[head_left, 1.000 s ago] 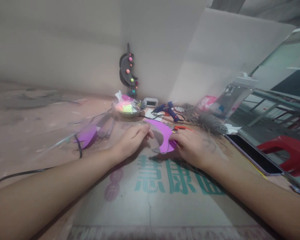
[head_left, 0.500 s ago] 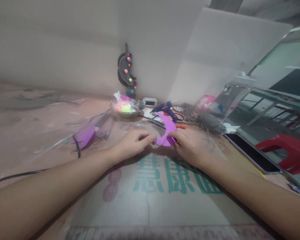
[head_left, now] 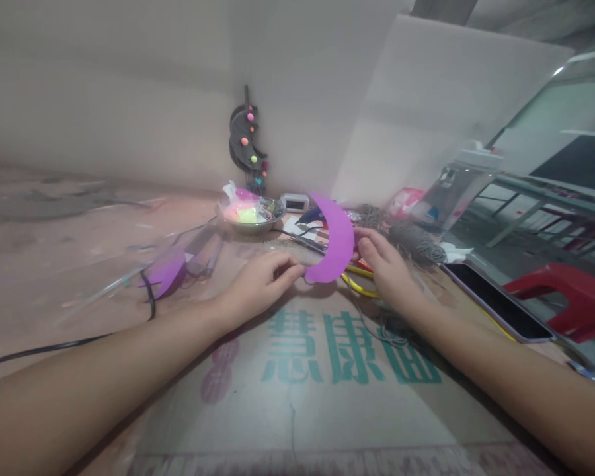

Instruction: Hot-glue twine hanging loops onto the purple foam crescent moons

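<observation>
A purple crescent cut-out (head_left: 341, 241) is held up over the cardboard, its curve facing right. My left hand (head_left: 265, 281) pinches the crescent's lower tip between thumb and fingers. At the outer right edge, my right hand (head_left: 384, 264) has its fingers drawn together against the crescent; its fingertips are partly hidden there. Below it lie yellow looped handles (head_left: 361, 288) of a tool whose kind I cannot make out. Grey yarn (head_left: 394, 339) trails over the printed cardboard (head_left: 218, 423) by my right wrist.
A bowl (head_left: 250, 227) with colourful packets, a small digital clock (head_left: 295, 202) and a glue gun (head_left: 313, 217) sit behind. Toward the right are a grey yarn ball (head_left: 416, 243), a phone (head_left: 498, 301) and a clear jug (head_left: 459, 188). A decorated grey crescent (head_left: 242, 139) stands against the wall.
The crescent has been raised and turned, so more of its face shows. My right hand has shifted from its lower part to its outer right edge; the left stays at the lower tip.
</observation>
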The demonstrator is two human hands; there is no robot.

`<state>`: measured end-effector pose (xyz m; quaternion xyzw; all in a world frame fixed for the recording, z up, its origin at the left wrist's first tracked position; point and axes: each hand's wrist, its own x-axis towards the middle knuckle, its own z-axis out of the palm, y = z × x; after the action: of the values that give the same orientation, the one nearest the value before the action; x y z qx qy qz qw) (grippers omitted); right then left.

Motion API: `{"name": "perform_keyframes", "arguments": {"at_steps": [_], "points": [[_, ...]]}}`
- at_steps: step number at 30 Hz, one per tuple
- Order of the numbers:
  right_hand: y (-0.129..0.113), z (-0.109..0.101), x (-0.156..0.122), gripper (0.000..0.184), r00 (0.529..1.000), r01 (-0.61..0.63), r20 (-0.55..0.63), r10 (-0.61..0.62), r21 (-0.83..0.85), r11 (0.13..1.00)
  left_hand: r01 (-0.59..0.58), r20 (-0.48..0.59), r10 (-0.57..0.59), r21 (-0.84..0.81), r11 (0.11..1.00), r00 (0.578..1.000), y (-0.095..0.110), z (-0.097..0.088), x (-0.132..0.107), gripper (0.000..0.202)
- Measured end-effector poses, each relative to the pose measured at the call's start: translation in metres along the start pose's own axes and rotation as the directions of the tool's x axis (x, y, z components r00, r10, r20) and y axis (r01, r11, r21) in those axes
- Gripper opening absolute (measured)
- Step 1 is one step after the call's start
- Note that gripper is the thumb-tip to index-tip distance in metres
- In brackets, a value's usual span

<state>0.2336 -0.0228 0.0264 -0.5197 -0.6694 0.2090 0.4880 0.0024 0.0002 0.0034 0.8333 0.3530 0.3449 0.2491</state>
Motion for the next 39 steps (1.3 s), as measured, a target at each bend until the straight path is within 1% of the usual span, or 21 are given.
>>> {"name": "perform_keyframes", "arguments": {"at_steps": [4, 8, 12, 14, 15, 17, 19, 21, 23, 25, 26, 27, 29, 30, 31, 33, 34, 35, 36, 37, 39], "points": [[0.002, 0.005, -0.004, 0.031, 0.993, -0.069, 0.100, 0.065, 0.041, 0.997, 0.040, 0.005, -0.039, -0.057, 0.998, 0.999, 0.001, -0.001, 0.001, 0.031], [0.006, 0.010, -0.010, 0.032, 0.985, -0.157, 0.095, 0.144, 0.144, 0.977, 0.098, -0.039, -0.105, -0.148, 0.984, 0.994, 0.004, -0.003, 0.001, 0.029], [0.008, 0.011, -0.010, 0.033, 0.978, -0.200, 0.090, 0.186, 0.194, 0.960, 0.081, -0.034, -0.087, -0.158, 0.984, 0.996, 0.005, -0.004, 0.001, 0.028], [0.007, 0.010, -0.010, 0.032, 0.984, -0.164, 0.085, 0.154, 0.124, 0.979, 0.085, -0.038, -0.092, -0.168, 0.982, 0.995, 0.005, -0.003, 0.001, 0.028], [0.007, 0.010, -0.010, 0.031, 0.989, -0.121, 0.095, 0.114, 0.064, 0.991, 0.094, -0.051, -0.105, -0.180, 0.979, 0.993, 0.005, -0.004, 0.001, 0.028], [0.007, 0.010, -0.011, 0.029, 0.987, 0.008, 0.162, 0.006, -0.083, 0.997, 0.128, -0.092, -0.150, -0.209, 0.969, 0.984, 0.004, -0.004, 0.001, 0.028], [0.009, 0.012, -0.014, 0.039, 0.957, 0.142, 0.278, -0.079, -0.216, 0.966, 0.156, -0.137, -0.193, -0.244, 0.957, 0.972, 0.002, -0.005, 0.001, 0.029], [0.010, 0.015, -0.017, 0.055, 0.926, 0.229, 0.361, -0.106, -0.316, 0.921, 0.166, -0.167, -0.219, -0.283, 0.945, 0.961, -0.001, -0.005, 0.002, 0.029], [0.007, 0.016, -0.021, 0.058, 0.914, 0.236, 0.397, -0.086, -0.347, 0.908, 0.165, -0.187, -0.233, -0.318, 0.934, 0.954, -0.003, -0.005, 0.003, 0.030], [-0.004, 0.017, -0.027, 0.057, 0.895, 0.175, 0.446, -0.033, -0.280, 0.944, 0.179, -0.200, -0.256, -0.338, 0.924, 0.946, -0.005, -0.005, 0.004, 0.030], [-0.013, 0.017, -0.031, 0.054, 0.874, 0.125, 0.485, -0.005, -0.215, 0.969, 0.189, -0.206, -0.270, -0.345, 0.919, 0.941, -0.006, -0.005, 0.005, 0.031], [-0.023, 0.016, -0.035, 0.050, 0.841, 0.069, 0.541, 0.025, -0.154, 0.986, 0.199, -0.211, -0.285, -0.352, 0.915, 0.935, -0.007, -0.005, 0.005, 0.031], [-0.048, 0.013, -0.046, 0.033, 0.758, 0.000, 0.651, 0.043, -0.066, 0.998, 0.220, -0.216, -0.312, -0.365, 0.905, 0.925, -0.008, -0.005, 0.005, 0.031], [-0.061, 0.011, -0.051, 0.022, 0.686, -0.012, 0.725, 0.061, -0.073, 0.997, 0.228, -0.217, -0.322, -0.367, 0.902, 0.922, -0.009, -0.005, 0.005, 0.032], [-0.073, 0.007, -0.055, 0.018, 0.599, 0.010, 0.800, 0.042, -0.060, 0.998, 0.236, -0.219, -0.330, -0.367, 0.900, 0.918, -0.010, -0.004, 0.005, 0.032], [-0.091, -0.002, -0.059, 0.024, 0.405, 0.094, 0.914, -0.036, -0.002, 0.996, 0.249, -0.213, -0.339, -0.361, 0.899, 0.916, -0.011, -0.004, 0.004, 0.033], [-0.097, -0.007, -0.058, 0.032, 0.349, 0.146, 0.935, -0.060, 0.009, 0.989, 0.251, -0.208, -0.339, -0.359, 0.899, 0.917, -0.011, -0.004, 0.004, 0.033], [-0.099, -0.013, -0.056, 0.041, 0.336, 0.200, 0.940, -0.062, -0.006, 0.980, 0.250, -0.204, -0.336, -0.358, 0.900, 0.919, -0.012, -0.004, 0.005, 0.034], [-0.098, -0.018, -0.052, 0.049, 0.363, 0.254, 0.931, -0.046, -0.051, 0.966, 0.247, -0.203, -0.333, -0.359, 0.900, 0.921, -0.011, -0.004, 0.005, 0.034], [-0.095, -0.024, -0.047, 0.056, 0.423, 0.304, 0.906, -0.024, -0.117, 0.945, 0.244, -0.204, -0.332, -0.361, 0.900, 0.921, -0.011, -0.004, 0.005, 0.034], [-0.085, -0.033, -0.034, 0.065, 0.574, 0.367, 0.819, 0.011, -0.269, 0.890, 0.241, -0.206, -0.329, -0.362, 0.901, 0.922, -0.011, -0.004, 0.006, 0.033]]}}
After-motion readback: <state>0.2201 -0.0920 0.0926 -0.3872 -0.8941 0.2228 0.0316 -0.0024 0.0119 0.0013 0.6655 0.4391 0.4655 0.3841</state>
